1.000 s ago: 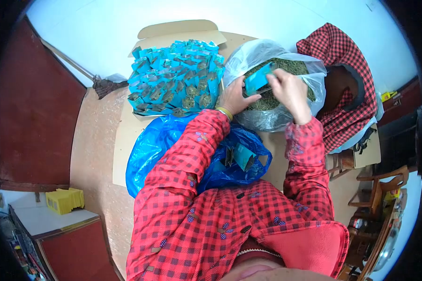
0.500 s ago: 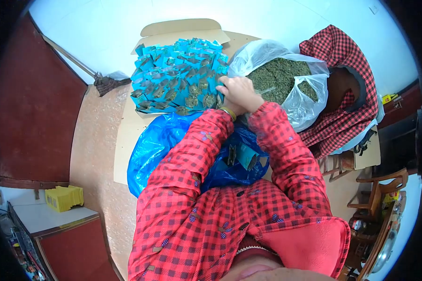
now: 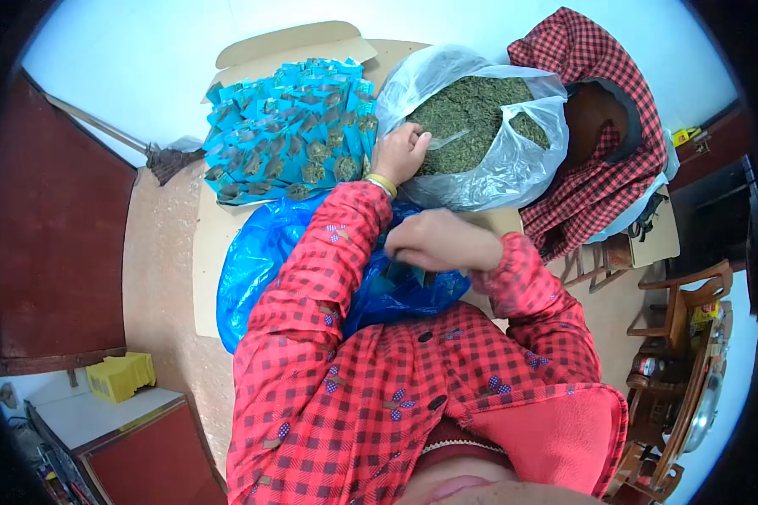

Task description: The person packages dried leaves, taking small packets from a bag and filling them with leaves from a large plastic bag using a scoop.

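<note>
My left hand (image 3: 401,152) rests at the left rim of a clear plastic bag (image 3: 514,181) full of dried green leaves (image 3: 467,109). Its fingers are curled, and whatever they may hold is hidden. Over the blue plastic bag (image 3: 265,252) is my right hand (image 3: 438,240), bent downward with the fingers together and partly blurred; dark packets below it are only partly visible, and its grip is unclear. Left of the clear bag, many upright teal packets (image 3: 286,135) stand packed together, their tops open and leaves showing in several.
Cardboard (image 3: 209,295) lies beneath the bags. A red checked cloth or garment (image 3: 598,50) is draped at the right, above a wooden chair (image 3: 691,295). At the lower left, a yellow container (image 3: 121,376) stands on a cabinet (image 3: 101,412).
The teal packet between my hands went left to the packed group and no longer shows in them. My right hand then moved down over the blue bag. The view has shifted slightly.
</note>
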The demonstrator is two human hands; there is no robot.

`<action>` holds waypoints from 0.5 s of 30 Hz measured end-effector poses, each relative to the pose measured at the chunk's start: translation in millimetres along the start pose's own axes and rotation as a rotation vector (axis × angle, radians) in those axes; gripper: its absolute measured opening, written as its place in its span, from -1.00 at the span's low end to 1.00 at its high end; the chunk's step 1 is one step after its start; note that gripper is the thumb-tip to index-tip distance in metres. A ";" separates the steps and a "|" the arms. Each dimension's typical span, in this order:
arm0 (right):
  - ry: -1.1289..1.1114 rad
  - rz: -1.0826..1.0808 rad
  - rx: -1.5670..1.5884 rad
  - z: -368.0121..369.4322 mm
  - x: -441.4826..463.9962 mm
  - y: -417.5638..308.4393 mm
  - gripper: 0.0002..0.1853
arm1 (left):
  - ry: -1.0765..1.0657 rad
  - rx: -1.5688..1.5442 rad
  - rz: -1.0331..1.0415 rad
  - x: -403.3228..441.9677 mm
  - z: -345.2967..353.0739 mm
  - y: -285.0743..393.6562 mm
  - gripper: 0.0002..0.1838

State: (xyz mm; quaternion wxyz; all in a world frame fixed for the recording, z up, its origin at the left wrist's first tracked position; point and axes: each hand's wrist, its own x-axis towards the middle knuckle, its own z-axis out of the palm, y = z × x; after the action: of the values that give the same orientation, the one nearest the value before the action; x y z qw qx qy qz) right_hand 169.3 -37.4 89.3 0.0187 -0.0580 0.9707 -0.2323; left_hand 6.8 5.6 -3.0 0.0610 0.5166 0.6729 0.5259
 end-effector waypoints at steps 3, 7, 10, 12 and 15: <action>0.285 0.151 0.167 -54.1 -16.3 10.7 -0.83 | -0.032 -0.013 -0.030 1.3 -3.1 0.6 -0.66; 0.692 0.409 0.329 -88.4 -34.2 76.5 -0.81 | -0.191 -0.215 -0.125 18.5 -1.9 -11.5 -0.36; 0.804 0.501 0.367 -73.3 -20.0 113.6 -0.81 | -0.330 -0.760 -0.301 27.2 -2.1 -13.5 -0.20; 0.820 0.460 0.725 -54.1 -3.4 133.6 -0.80 | -0.351 -0.785 -0.323 23.5 -4.0 -6.8 -0.21; 0.839 0.427 0.711 -42.7 2.2 152.1 -0.75 | -0.550 -0.808 -0.374 27.0 -13.2 -8.6 -0.31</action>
State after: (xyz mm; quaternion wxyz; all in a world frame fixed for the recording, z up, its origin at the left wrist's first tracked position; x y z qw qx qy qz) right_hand 148.6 116.1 58.4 -0.3023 0.2456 0.7477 -0.5378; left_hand -19.3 18.4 8.7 0.5229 0.4419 0.4562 0.5685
